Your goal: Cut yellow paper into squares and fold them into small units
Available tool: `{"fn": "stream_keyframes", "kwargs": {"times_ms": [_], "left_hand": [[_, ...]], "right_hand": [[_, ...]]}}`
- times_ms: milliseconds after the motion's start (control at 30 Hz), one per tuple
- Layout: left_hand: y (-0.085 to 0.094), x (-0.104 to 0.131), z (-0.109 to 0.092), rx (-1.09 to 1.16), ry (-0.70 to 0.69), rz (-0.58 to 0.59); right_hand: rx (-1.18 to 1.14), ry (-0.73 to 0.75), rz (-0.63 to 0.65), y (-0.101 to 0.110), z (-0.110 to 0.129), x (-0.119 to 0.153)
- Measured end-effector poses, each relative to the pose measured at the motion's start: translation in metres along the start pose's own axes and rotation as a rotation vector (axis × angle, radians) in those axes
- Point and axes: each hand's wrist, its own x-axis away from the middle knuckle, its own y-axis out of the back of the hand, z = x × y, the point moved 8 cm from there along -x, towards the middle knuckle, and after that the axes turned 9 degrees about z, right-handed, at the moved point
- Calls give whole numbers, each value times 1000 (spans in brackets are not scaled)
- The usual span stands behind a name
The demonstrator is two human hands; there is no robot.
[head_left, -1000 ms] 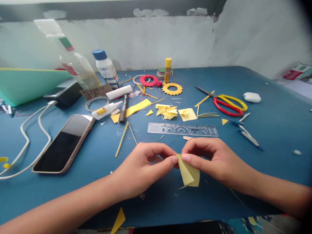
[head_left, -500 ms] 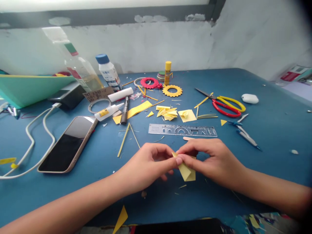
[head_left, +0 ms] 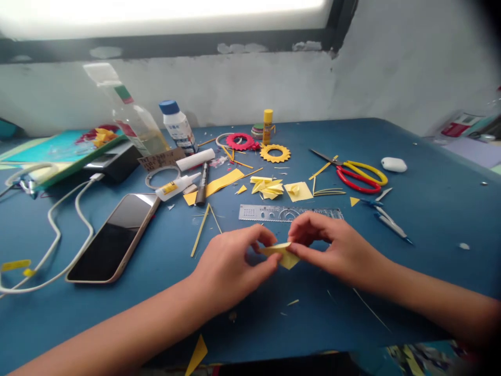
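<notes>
A small piece of folded yellow paper (head_left: pixel 288 259) is held between both hands above the blue table. My left hand (head_left: pixel 230 261) pinches its left side between thumb and fingers. The right corner is gripped by the thumb and fingertips of my right hand (head_left: pixel 336 245). Just beyond the hands lies a clear plastic ruler (head_left: pixel 266 212), its right part partly covered by my right hand. Behind the ruler are a pile of folded yellow paper pieces (head_left: pixel 270 189) and a yellow paper square (head_left: pixel 303 192) with a curled bit on it.
Red-and-yellow scissors (head_left: pixel 360 175) and a pair of compasses (head_left: pixel 391 224) lie at the right. On the left are a phone (head_left: pixel 113 240), a glue bottle (head_left: pixel 178 186), a black marker (head_left: pixel 202 184) and a white cable (head_left: pixel 58 230). Bottles and a glue stick (head_left: pixel 267 127) stand farther back.
The yellow paper has been turned from hanging downward to lying more sideways between the hands. My left hand has shifted its grip to the paper's left side. The camera view has tilted up slightly.
</notes>
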Motion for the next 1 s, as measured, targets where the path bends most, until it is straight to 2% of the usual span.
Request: {"fn": "stream_keyframes", "kwargs": {"times_ms": [33,100,233,333,533,700,867,1000], "left_hand": [[1,1,-5,-80,-38,-13],[1,1,-9,-89,-65,-12],[6,-6,5,252,65,-32],[5,-10,14,506,118,-47],[1,-6,17,728,100,-123],[-2,-5,18,794,140,-123],[2,-10,20,668,122,-45],[-1,-8,18,454,119,-10]], "right_hand": [[31,27,22,-2,1,0],[110,79,24,-4,3,0],[414,264,-134,3,19,4],[531,375,-143,-1,29,9],[310,218,14,-14,15,6],[308,308,-6,-13,18,6],[214,186,-80,4,15,0],[104,-4,-12,6,-1,-10]]}}
